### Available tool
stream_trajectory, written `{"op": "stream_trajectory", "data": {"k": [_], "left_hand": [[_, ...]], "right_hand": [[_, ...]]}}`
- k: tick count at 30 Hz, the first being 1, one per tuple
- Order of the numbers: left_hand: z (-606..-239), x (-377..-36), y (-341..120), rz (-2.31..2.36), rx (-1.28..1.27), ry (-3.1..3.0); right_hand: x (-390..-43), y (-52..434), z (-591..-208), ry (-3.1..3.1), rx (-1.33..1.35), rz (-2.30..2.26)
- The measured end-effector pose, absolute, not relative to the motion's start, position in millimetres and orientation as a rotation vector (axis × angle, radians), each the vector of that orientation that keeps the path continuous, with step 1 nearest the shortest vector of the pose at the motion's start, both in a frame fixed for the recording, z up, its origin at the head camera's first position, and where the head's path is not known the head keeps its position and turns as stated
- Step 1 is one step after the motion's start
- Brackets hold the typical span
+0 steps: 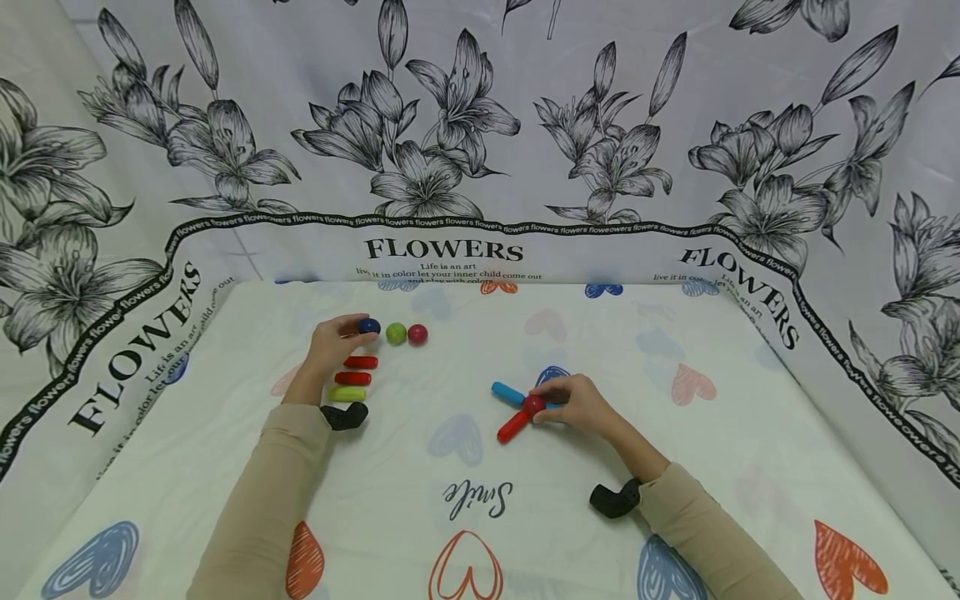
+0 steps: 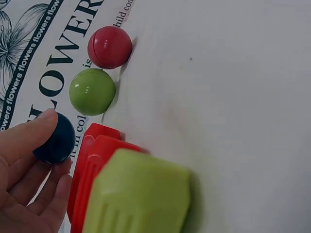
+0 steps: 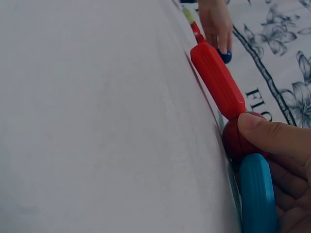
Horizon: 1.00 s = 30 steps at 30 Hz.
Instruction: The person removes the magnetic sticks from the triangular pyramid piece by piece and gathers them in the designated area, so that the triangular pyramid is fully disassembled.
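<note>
My left hand [image 1: 330, 346] pinches a dark blue ball [image 2: 57, 141] between thumb and fingers at the back left of the table. To its right sit a green ball [image 1: 396, 333] and a red ball [image 1: 417, 335]. Right of the middle, my right hand [image 1: 581, 406] holds another red ball [image 1: 533, 405] by thumb and fingers. From that ball stick out a blue rod [image 1: 508, 393] toward the back left and a red rod [image 1: 513, 427] toward the front left. A second blue piece [image 1: 555, 407] shows partly between the right fingers.
Beside the left wrist lie a red rod [image 1: 362, 362], a second red rod [image 1: 352, 378] and a yellow-green rod [image 1: 348, 393], side by side. Each wrist wears a black curved mount. A patterned white cloth [image 1: 465, 350] covers the table; a flowered curtain [image 1: 525, 150] hangs behind it.
</note>
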<state>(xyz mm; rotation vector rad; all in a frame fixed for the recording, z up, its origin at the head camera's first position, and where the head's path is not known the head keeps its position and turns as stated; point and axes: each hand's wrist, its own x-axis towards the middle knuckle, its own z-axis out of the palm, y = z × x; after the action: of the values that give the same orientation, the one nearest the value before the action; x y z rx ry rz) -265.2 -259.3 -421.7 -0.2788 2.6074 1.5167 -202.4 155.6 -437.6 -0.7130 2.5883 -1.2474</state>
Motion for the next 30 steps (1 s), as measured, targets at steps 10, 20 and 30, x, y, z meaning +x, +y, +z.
{"op": "stream_trajectory", "data": {"k": [10,20,30], "left_hand": [[-428.9,-275.6,-252.9,1.49,-0.445,2.548],[-430.7,-275.7,-251.5,1.419,-0.403,2.608],[-430.3,-271.7,-252.7,1.423,-0.372,2.64]], "right_hand": [[-203.4,155.6,-437.9,2.58,-0.724,-1.256],[-201.5,156.1,-436.5,2.575,-0.705,-1.244],[-201.1,156.6,-439.0,2.565,-0.742,-1.258]]}}
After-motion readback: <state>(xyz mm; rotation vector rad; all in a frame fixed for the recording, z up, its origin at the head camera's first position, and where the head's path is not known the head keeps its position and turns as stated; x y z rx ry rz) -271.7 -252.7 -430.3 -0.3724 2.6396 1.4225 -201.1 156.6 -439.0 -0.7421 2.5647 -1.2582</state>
